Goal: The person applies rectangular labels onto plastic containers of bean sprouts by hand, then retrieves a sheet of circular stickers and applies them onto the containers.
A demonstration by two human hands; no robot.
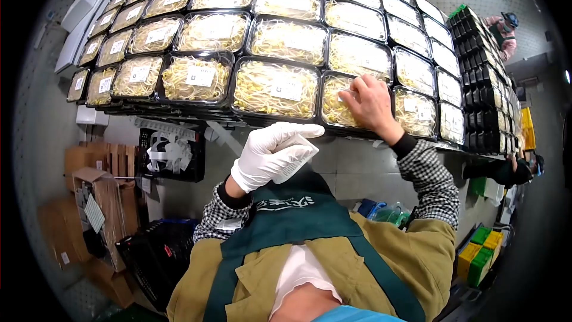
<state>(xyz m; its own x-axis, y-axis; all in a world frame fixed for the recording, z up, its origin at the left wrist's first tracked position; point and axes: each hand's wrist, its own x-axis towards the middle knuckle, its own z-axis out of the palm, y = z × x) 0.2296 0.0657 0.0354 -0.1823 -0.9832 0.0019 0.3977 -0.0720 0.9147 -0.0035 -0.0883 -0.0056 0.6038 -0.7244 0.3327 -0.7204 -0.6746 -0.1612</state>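
Observation:
My left hand (275, 156), in a white glove, is closed on a small stack of white labels (296, 166), its index finger stretched toward the right. Bare, my right hand (367, 104) rests with bent fingers on the film of a black tray of bean sprouts (332, 107) in the front row; its fingertips cover part of the tray's label. To the left, a sprout tray (276, 89) carries a white label. Another labelled tray (196, 77) lies farther left, and one more (415, 112) is just right of my right hand.
Stacked black trays (485, 83) stand at the right. A black crate (171, 154) with white scraps and cardboard boxes (98, 203) are at lower left. One person (503, 33) is at upper right, another (518, 170) lower. Yellow and green crates (479, 256) stand lower right.

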